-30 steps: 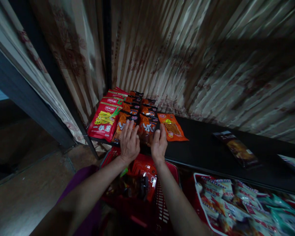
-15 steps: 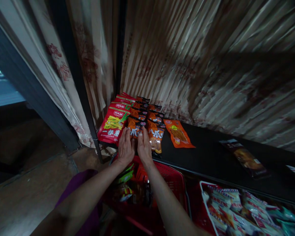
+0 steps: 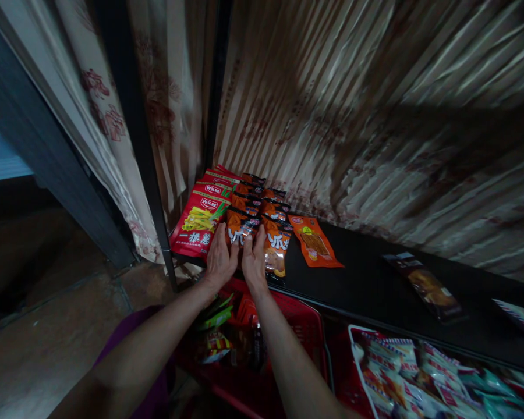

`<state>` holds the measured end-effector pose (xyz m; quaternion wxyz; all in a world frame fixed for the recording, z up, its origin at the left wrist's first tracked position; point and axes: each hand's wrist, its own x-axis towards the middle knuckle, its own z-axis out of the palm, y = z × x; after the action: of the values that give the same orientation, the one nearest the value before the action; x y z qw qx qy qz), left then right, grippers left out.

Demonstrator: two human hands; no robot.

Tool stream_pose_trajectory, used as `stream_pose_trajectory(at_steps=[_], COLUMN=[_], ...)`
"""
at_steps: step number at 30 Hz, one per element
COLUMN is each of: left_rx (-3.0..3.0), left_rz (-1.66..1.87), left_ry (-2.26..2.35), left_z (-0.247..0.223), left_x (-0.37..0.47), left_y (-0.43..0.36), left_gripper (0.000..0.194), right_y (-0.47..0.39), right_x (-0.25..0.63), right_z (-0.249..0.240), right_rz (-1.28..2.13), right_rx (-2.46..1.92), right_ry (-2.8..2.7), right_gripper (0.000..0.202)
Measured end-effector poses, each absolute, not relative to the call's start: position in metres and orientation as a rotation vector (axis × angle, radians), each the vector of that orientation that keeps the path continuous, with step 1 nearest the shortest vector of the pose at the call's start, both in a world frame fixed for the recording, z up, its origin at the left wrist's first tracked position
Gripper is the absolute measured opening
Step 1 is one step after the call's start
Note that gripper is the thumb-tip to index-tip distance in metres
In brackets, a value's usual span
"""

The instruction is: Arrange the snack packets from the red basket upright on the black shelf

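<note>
My left hand (image 3: 220, 256) and my right hand (image 3: 254, 262) lie on either side of a black-and-orange snack bag (image 3: 241, 224), fingers stretched out along its edges. The lower part of this bag is hidden between the hands. To its right is a matching snack bag (image 3: 276, 250), whose near edge my right fingertips reach. Several more such bags stand in two rows behind. Left of my left hand, red snack bags (image 3: 194, 227) overlap in a row. A flat orange packet (image 3: 314, 241) lies on the black shelf (image 3: 362, 279) to the right.
Below my forearms stands a red basket (image 3: 303, 317) with mixed snack packets. Another basket with a white rim (image 3: 353, 349) holds several packaged snacks. Farther right on the shelf is a brown packet (image 3: 423, 285). A dark post (image 3: 135, 128) and a patterned curtain (image 3: 310, 87) border the shelf.
My hands stay around the front bag; my right fingertips have shifted slightly right, widening the gap between the hands. The view has moved slightly.
</note>
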<state>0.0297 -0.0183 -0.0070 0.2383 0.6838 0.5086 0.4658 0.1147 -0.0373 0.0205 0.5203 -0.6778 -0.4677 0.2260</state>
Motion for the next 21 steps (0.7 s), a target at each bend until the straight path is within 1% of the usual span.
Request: stream_pose_trajectory(at_steps=[6,21], left_rx=[1.841,1.842], left_rz=[1.190,1.166], left_ry=[1.372,1.440], left_z=[-0.0050,0.0035], left_x=[0.0307,0.0329], left_y=[-0.0136,-0.0126], left_gripper=[0.056,0.056], right_y=[-0.0337,-0.0296], right_x=[0.1111,0.1118], right_z=[0.0230,0.0240], right_rz=[0.570,0.482], right_rx=[-1.661,-1.737], right_ry=[-1.096,-1.161], right_gripper=[0.071,0.072])
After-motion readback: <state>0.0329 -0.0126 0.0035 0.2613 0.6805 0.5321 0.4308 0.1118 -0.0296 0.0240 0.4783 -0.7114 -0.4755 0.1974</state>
